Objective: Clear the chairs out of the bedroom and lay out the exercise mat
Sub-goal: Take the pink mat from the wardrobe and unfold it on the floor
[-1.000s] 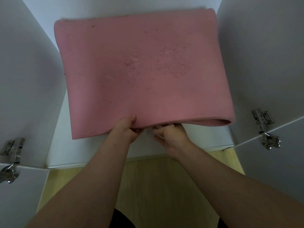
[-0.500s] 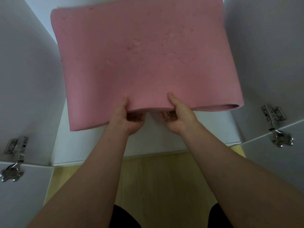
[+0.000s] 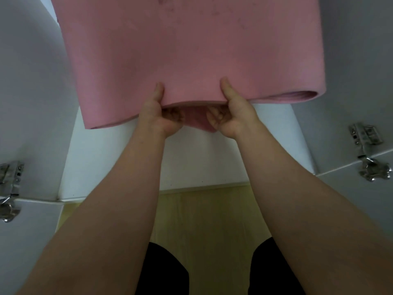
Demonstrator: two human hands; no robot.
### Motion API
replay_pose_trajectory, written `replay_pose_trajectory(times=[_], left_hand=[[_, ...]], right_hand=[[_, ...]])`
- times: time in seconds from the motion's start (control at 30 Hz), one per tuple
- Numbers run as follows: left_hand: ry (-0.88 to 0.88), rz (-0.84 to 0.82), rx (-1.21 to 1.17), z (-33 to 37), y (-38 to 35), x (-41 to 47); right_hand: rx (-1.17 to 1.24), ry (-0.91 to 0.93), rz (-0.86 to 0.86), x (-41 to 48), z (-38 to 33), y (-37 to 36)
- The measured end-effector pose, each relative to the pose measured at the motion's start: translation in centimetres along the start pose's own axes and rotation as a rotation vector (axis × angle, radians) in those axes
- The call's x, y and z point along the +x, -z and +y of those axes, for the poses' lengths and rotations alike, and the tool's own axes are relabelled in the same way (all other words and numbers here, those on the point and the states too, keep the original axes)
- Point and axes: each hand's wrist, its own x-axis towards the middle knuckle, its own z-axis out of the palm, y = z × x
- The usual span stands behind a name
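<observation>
A folded pink exercise mat [image 3: 191, 50] fills the upper part of the view, inside an open white cabinet, with its near folded edge lifted above the cabinet floor. My left hand [image 3: 157, 116] grips that near edge, thumb on top and fingers curled underneath. My right hand [image 3: 231, 116] grips the same edge a little to the right in the same way. The mat's far end runs out of the top of the frame. No chairs are in view.
The white cabinet floor [image 3: 202, 162] lies under the mat. Open cabinet doors with metal hinges, a left hinge [image 3: 9, 188] and a right hinge [image 3: 369, 152], flank both sides. Yellow wooden flooring [image 3: 202, 216] and my dark-clothed legs are below.
Both hands went from reaching under the mat's near edge to gripping it with thumbs on top. The edge has lifted and the mat now looms larger and higher in view.
</observation>
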Motion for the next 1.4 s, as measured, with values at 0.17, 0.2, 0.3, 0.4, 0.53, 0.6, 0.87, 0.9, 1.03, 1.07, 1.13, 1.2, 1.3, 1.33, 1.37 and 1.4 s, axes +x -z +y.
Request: replay_pose_trajectory(times=[0.17, 0.2, 0.3, 0.4, 0.53, 0.6, 0.87, 0.9, 1.03, 1.07, 1.13, 1.2, 1.3, 1.33, 1.37, 1.4], left_hand=[[-0.083, 0.06, 0.124, 1.8, 1.0, 1.6], [-0.099, 0.043, 0.107, 2.1, 1.0, 1.6], [-0.171, -0.025, 0.075, 3.2, 0.2, 1.2], [-0.203, -0.079, 0.08, 3.7, -0.4, 0.9], [-0.191, -0.108, 0.104, 3.7, -0.5, 1.2], [-0.174, -0.117, 0.102, 3.5, -0.4, 1.1], [-0.162, -0.123, 0.093, 3.7, 0.2, 1.1], [-0.162, -0.124, 0.09, 3.7, 0.3, 1.1], [-0.152, -0.137, 0.116, 3.6, 0.3, 0.6], [-0.153, -0.137, 0.124, 3.5, 0.3, 0.5], [-0.162, -0.132, 0.143, 3.5, 0.2, 0.3], [-0.163, -0.122, 0.148, 3.3, 0.2, 0.1], [-0.134, -0.1, 0.143, 3.2, 0.2, 0.2], [-0.124, -0.092, 0.146, 3.2, 0.3, 0.1], [-0.118, -0.084, 0.161, 3.2, 0.3, 0.0], [-0.114, -0.07, 0.186, 3.3, 0.3, -0.1]], right_hand=[[-0.115, -0.063, -0.021, 1.6, 2.0, 0.1], [-0.131, -0.075, -0.034, 1.8, 2.3, 0.0], [-0.227, -0.101, -0.131, 2.0, 3.1, -0.1], [-0.319, -0.231, -0.191, 2.5, 4.8, 0.8], [0.034, -0.286, 0.047, 3.9, 6.9, 1.9], [0.154, -0.249, 0.119, 4.5, 7.1, 1.8], [0.055, -0.247, 0.19, 6.1, 7.9, 2.0], [0.028, -0.259, 0.205, 6.3, 8.0, 2.0], [-0.03, -0.195, 0.234, 6.2, 7.8, 1.4], [-0.039, -0.176, 0.248, 6.0, 7.9, 1.2], [-0.044, -0.154, 0.25, 5.7, 8.3, 0.7], [-0.012, -0.122, 0.236, 5.1, 8.5, 0.3], [0.073, -0.04, 0.232, 3.4, 8.0, -0.1], [0.084, -0.01, 0.227, 2.7, 7.7, 0.0], [0.085, 0.02, 0.216, 2.0, 7.2, 0.1], [0.082, 0.054, 0.204, 1.2, 6.6, 0.2]])
